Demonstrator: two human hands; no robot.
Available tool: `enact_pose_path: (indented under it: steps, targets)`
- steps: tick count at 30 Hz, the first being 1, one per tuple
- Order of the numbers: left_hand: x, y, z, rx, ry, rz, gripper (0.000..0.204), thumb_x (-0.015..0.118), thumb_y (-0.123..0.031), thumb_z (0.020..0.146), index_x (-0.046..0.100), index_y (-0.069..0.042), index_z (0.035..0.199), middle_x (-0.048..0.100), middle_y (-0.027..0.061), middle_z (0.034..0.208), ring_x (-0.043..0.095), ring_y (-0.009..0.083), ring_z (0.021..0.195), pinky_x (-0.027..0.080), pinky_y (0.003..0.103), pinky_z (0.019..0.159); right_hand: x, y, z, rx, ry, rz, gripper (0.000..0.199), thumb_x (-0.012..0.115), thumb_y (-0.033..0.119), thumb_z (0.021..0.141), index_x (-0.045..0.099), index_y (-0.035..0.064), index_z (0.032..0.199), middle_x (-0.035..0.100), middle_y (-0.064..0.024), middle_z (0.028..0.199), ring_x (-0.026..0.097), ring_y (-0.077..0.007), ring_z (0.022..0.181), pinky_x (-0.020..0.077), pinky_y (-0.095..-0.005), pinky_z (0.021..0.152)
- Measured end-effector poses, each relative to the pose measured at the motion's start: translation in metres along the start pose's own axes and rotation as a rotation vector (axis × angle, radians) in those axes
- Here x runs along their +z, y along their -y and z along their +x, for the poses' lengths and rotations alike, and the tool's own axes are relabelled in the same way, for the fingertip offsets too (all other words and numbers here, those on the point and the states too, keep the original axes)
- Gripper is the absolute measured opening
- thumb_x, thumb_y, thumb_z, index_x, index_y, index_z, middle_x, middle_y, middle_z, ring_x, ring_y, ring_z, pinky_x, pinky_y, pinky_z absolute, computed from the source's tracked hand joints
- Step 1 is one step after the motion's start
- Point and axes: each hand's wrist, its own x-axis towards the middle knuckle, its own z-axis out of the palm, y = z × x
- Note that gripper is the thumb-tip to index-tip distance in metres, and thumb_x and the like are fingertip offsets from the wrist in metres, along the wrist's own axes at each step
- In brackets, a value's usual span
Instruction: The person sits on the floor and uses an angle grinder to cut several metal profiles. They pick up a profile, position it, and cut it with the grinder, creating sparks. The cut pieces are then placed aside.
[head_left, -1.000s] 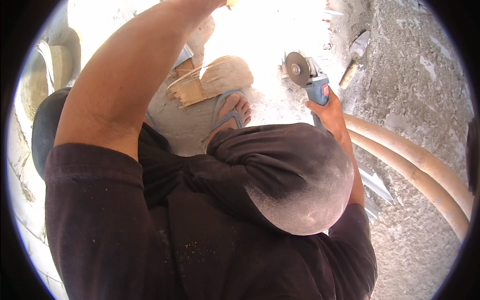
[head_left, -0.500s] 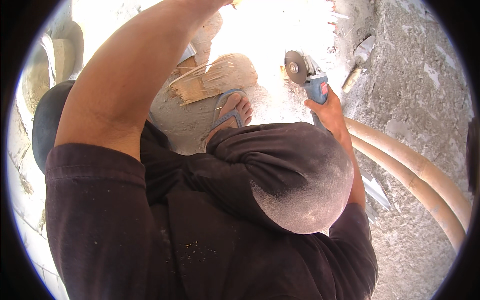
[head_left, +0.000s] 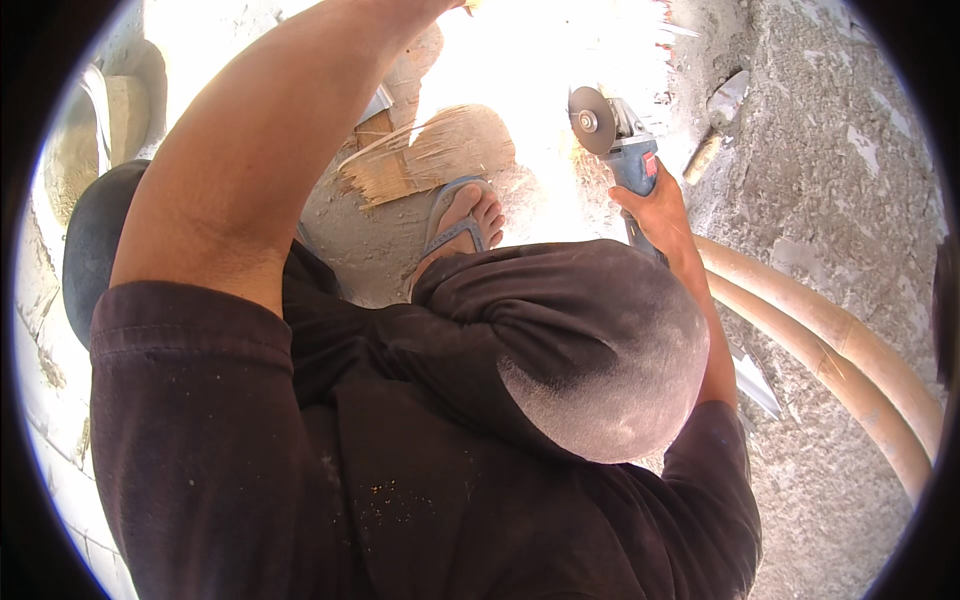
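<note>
My right hand (head_left: 660, 208) is wrapped around the body of a blue angle grinder (head_left: 632, 165), beyond my dust-covered knee. The grinder's thin round disc (head_left: 592, 120) faces left and points away from me, over the glaring bright floor. My left arm (head_left: 235, 140) reaches up and across to the top edge, where the hand passes out of the picture. A splintered piece of wooden board (head_left: 440, 150) lies by my sandalled foot (head_left: 468, 218), left of the grinder.
Two thick bamboo-like poles (head_left: 835, 295) curve along the rough floor at the right. A trowel (head_left: 715, 125) with a wooden handle lies past the grinder. Metal strips (head_left: 755, 385) stick out beside my right arm. A dark rounded object (head_left: 100, 245) stands at the left.
My right hand has moved the angle grinder slightly away from me, toward the top of the picture. My left arm stays almost where it was.
</note>
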Motion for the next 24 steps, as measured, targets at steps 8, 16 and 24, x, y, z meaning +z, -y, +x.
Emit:
enact_pose_path:
  steps: [8, 16, 24]
  targets:
    - [-0.002, 0.004, -0.009, -0.11, 0.11, -0.064, 0.051, 0.047, -0.024, 0.105, 0.052, -0.008, 0.153, 0.048, 0.0149, 0.162, 0.042, 0.0297, 0.152, 0.026, 0.046, 0.13, -0.002, 0.008, 0.004, 0.006, 0.026, -0.038, 0.056, 0.081, 0.019, 0.082, 0.063, -0.0049, 0.129, 0.075, -0.0189, 0.11, 0.072, -0.028, 0.098, 0.0565, -0.0393, 0.09]
    - [-0.009, -0.01, 0.015, -0.204, 0.261, -0.143, 0.049, 0.044, -0.022, 0.107, 0.053, -0.005, 0.152, 0.049, 0.0164, 0.16, 0.044, 0.0304, 0.151, 0.029, 0.046, 0.129, -0.002, 0.006, 0.011, 0.02, -0.005, -0.002, 0.06, 0.082, 0.024, 0.081, 0.063, -0.0056, 0.13, 0.075, -0.0187, 0.112, 0.072, -0.0284, 0.101, 0.0557, -0.0396, 0.093]
    - [0.011, 0.004, -0.007, -0.126, 0.23, -0.036, 0.047, 0.042, -0.021, 0.108, 0.054, -0.003, 0.15, 0.052, 0.0183, 0.157, 0.047, 0.0312, 0.148, 0.032, 0.046, 0.128, 0.0, 0.014, 0.017, -0.005, -0.009, -0.002, 0.058, 0.082, 0.025, 0.081, 0.065, -0.0048, 0.127, 0.075, -0.0185, 0.108, 0.072, -0.0269, 0.096, 0.0566, -0.0386, 0.089]
